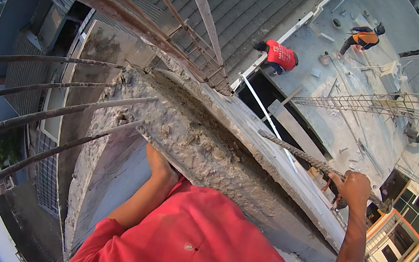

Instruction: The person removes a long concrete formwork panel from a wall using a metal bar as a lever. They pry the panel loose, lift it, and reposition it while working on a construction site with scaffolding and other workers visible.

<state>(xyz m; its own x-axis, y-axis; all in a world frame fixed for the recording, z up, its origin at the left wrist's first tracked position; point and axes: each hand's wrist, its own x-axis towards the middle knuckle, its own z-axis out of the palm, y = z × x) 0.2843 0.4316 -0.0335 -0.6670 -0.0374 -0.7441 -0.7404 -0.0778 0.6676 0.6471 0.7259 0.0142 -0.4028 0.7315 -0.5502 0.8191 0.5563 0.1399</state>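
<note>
My right hand [352, 187] is closed around a thick ribbed steel bar [299, 153], close to its right end. The bar slants out over the far side of a rough concrete beam [190, 147], its other end pointing up and left. My left hand [157, 160] reaches against the near lower side of the beam, where the concrete hides its fingers. A dark gap [209, 131] runs along the beam's top beside a grey panel [265, 162]. My red shirt [203, 240] is close against the beam.
Several bare rebars [59, 112] stick out of the concrete to the left. A rusty rebar cage [195, 46] rises at the upper left. Far below, one worker in red [280, 56] bends by a roof opening [265, 88]; another in orange [365, 36] stands on the slab [331, 90].
</note>
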